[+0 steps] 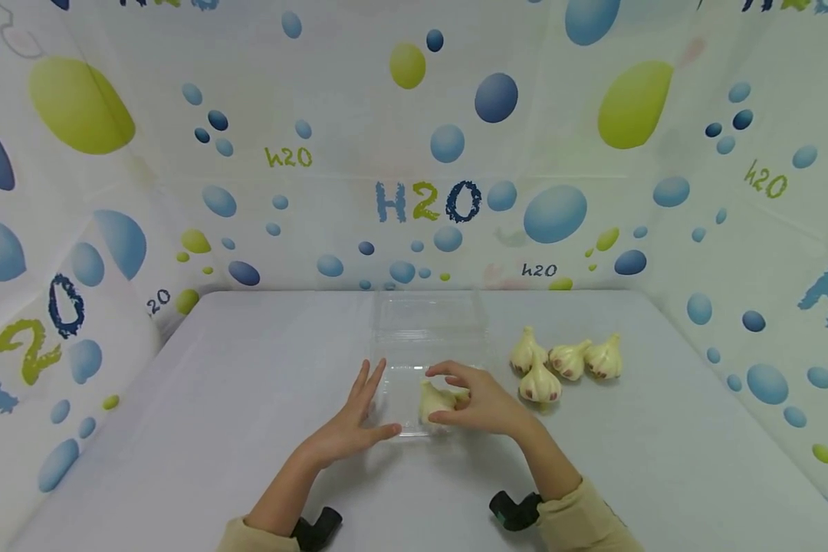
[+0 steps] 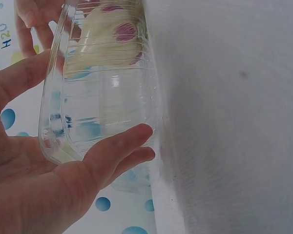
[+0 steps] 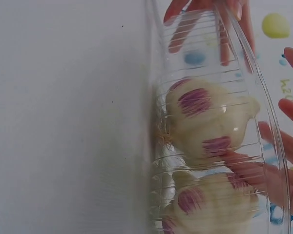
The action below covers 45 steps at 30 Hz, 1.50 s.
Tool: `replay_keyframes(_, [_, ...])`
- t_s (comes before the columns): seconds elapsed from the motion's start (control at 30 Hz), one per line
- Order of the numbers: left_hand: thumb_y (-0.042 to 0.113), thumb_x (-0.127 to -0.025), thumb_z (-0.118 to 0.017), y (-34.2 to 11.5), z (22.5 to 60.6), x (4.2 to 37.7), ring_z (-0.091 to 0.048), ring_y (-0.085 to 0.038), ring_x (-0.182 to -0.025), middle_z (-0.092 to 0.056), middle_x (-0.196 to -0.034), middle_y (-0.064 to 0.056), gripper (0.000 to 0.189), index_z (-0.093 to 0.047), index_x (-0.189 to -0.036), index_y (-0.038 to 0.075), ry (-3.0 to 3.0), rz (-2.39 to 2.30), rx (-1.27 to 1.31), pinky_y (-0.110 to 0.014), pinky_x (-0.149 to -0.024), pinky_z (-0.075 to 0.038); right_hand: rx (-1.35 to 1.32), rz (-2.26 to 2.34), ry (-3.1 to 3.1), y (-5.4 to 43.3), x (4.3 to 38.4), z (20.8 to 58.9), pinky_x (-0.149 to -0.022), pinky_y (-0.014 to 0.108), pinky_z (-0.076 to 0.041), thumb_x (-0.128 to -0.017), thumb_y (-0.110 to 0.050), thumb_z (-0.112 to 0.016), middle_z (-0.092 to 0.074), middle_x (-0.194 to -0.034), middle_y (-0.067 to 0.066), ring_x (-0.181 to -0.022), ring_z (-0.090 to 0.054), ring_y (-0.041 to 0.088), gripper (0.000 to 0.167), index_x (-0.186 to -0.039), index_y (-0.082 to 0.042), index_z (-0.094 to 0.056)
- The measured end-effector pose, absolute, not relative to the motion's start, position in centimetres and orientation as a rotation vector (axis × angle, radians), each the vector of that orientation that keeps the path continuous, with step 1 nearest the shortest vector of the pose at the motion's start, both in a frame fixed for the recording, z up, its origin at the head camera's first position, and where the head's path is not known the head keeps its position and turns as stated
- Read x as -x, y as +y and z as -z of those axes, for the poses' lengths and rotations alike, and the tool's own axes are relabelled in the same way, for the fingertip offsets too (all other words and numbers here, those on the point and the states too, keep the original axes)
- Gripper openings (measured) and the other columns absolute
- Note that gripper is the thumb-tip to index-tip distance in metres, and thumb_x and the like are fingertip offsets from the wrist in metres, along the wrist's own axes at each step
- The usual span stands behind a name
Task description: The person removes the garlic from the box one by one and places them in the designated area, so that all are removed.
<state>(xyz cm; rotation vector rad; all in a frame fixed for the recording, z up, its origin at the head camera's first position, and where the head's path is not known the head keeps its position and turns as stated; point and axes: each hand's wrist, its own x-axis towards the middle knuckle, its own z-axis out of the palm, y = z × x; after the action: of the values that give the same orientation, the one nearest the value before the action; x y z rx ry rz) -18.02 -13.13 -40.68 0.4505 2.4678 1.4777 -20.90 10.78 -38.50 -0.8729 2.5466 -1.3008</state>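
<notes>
A clear plastic clamshell box stands in front of me with its lid laid back behind it. Two garlic bulbs with purple patches sit inside, side by side at the box's right part. My right hand reaches over the right side of the box with fingers spread; one finger inside touches or lies right beside a garlic bulb. At the left side, my left hand rests around the box wall, its fingers straight and apart, thumb near the front edge.
Several more garlic bulbs lie grouped on the white table, right of the box. A patterned curtain hangs behind and along both sides. Black devices are worn at both wrists.
</notes>
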Motion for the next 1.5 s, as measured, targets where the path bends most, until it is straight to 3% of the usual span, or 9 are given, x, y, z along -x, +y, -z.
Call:
replay_keyframes(0.4, [0.019,-0.082,-0.068,-13.2,40.6,17.9,-0.010,-0.044,-0.134,0.017,-0.150,-0.013,0.093,-0.004,-0.148,0.025,2.464,-1.483,-0.456,-0.056,-0.100,-0.026,0.921,1.144,2.575,10.5,21.3,38.3,-0.090,0.048,-0.043,-0.077,-0.031,-0.074,-0.057,-0.124,0.004,-0.117,-0.049,0.030,0.044,-0.114,-0.013,-0.062])
replay_keyframes(0.6, [0.021,-0.083,-0.068,-13.1,41.0,18.1,-0.007,-0.041,-0.135,0.017,-0.150,-0.012,0.092,-0.004,-0.148,0.027,2.460,-1.485,-0.455,-0.055,-0.102,-0.024,0.916,1.091,2.579,10.4,21.3,38.5,-0.082,0.039,-0.048,-0.077,-0.029,-0.074,-0.058,-0.122,0.003,-0.112,-0.051,0.021,0.045,-0.116,-0.011,-0.062])
replay_keyframes(0.8, [0.020,-0.083,-0.068,-13.2,41.2,18.1,-0.011,-0.040,-0.135,0.019,-0.150,-0.009,0.092,-0.003,-0.147,0.031,2.423,-1.513,-0.443,-0.053,-0.103,-0.022,0.931,1.057,2.581,10.1,21.3,38.6,-0.080,0.037,-0.050,-0.078,-0.028,-0.073,-0.055,-0.126,0.004,-0.110,-0.052,0.021,0.050,-0.123,-0.011,-0.058])
replay_keyframes(1.13, [0.019,-0.083,-0.068,-13.4,41.1,18.1,-0.011,-0.040,-0.135,0.020,-0.150,-0.010,0.093,-0.002,-0.148,0.031,2.413,-1.522,-0.458,-0.052,-0.104,-0.021,1.037,1.095,2.576,9.3,21.7,39.1,-0.094,0.046,-0.040,-0.079,-0.019,-0.072,-0.057,-0.123,0.006,-0.117,-0.049,0.026,0.046,-0.121,-0.007,-0.059])
replay_keyframes(1.5, [0.019,-0.083,-0.067,-13.4,41.1,18.2,-0.009,-0.040,-0.135,0.019,-0.150,-0.011,0.093,-0.001,-0.148,0.031,2.421,-1.513,-0.464,-0.053,-0.104,-0.021,1.009,1.162,2.578,8.9,22.1,40.0,-0.087,0.041,-0.047,-0.076,-0.012,-0.075,-0.055,-0.125,0.006,-0.109,-0.055,0.028,0.050,-0.122,-0.009,-0.057])
